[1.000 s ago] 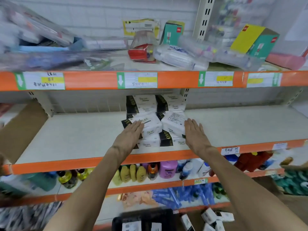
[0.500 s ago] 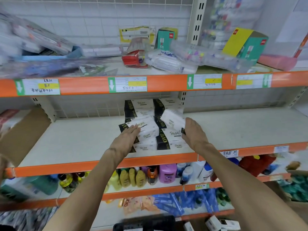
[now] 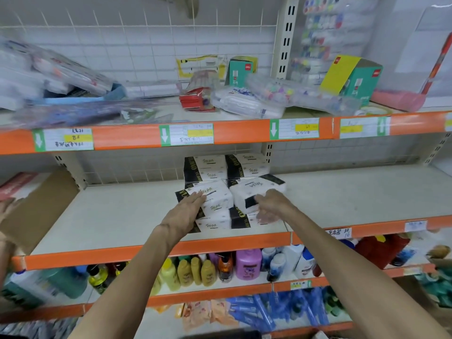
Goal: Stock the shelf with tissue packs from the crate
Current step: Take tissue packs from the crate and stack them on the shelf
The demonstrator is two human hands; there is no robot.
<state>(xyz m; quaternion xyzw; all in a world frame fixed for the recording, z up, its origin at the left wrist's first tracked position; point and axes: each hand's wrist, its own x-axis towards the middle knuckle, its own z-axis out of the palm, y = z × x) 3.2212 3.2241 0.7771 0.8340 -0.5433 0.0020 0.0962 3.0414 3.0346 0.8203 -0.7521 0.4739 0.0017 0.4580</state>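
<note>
Gripping a tilted tissue pack [image 3: 256, 188], the right hand [image 3: 271, 204] may topple the pile [image 3: 215, 223] under the flat left hand [image 3: 186, 212] by shoving too hard.

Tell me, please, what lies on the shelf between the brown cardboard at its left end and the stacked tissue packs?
Nothing; in the head view that stretch of shelf is bare board from the brown cardboard to the tissue packs.

Retail shop aisle: orange-edged steel shelf [image 3: 220, 248] tiers with handwritten price labels [image 3: 187, 134], stacked tissue packs [image 3: 215, 196], toiletry bottles [image 3: 248, 264], stationery boxes [image 3: 352, 79] up top.
</note>
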